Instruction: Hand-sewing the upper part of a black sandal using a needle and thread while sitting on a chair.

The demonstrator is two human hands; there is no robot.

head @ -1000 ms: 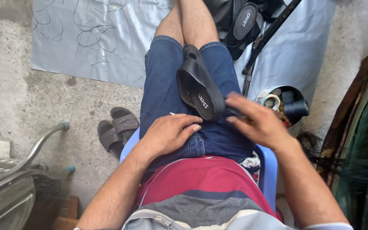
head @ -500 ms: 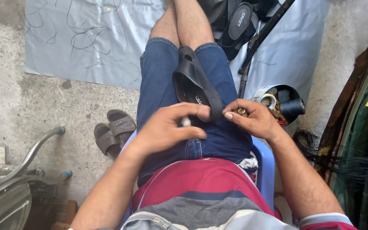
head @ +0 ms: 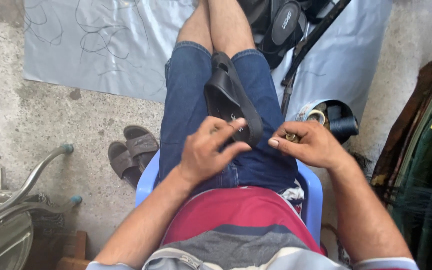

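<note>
A black sandal (head: 228, 97) lies sole-up along my lap, between my thighs in blue denim shorts (head: 186, 100). My left hand (head: 208, 152) is at its near end, thumb and forefinger pinched on the heel edge. My right hand (head: 313, 145) hovers just right of the sandal, over my right thigh, fingers closed on a small brass-coloured object (head: 291, 136). What that object is cannot be made out. The two hands are a short gap apart.
I sit on a blue plastic chair (head: 147, 186) on concrete. A pair of grey-brown sandals (head: 131, 150) lies left of it, and bent metal tubing (head: 31, 180) further left. Ahead are a grey sheet (head: 101, 45), more black sandals (head: 286, 25), a black rod (head: 308, 47) and a tin of thread spools (head: 336, 120).
My right hand left the sandal strap and drew back to the right with the small object. My left hand rose from my thigh to the sandal's heel.
</note>
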